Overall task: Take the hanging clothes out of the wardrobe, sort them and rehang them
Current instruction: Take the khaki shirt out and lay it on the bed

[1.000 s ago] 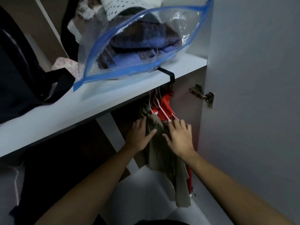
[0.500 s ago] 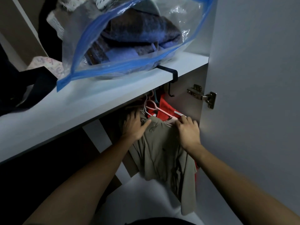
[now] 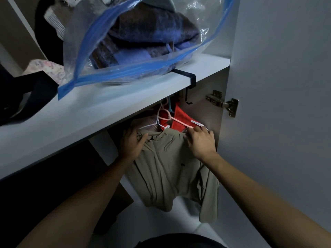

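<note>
A khaki shirt (image 3: 170,172) hangs on a white hanger (image 3: 152,123) under the wardrobe shelf, spread out toward me. My left hand (image 3: 131,143) grips its left shoulder near the collar. At the right shoulder, my right hand (image 3: 201,142) pinches the fabric at the hanger's end. Behind it hangs a red garment (image 3: 180,118) on a pink hanger (image 3: 176,119). The rail and the hanger hooks are hidden by the shelf.
A white shelf (image 3: 111,108) runs overhead, carrying a clear blue-edged bag of folded knitwear (image 3: 141,38) and dark bags at the left. A black hook (image 3: 189,86) clips over its edge. The open door (image 3: 279,104) with its hinge (image 3: 223,102) stands close on the right.
Both hands have moved apart along the khaki shirt's shoulders and drawn it out toward me, so it now hangs spread flat. The view has shifted closer and upward.
</note>
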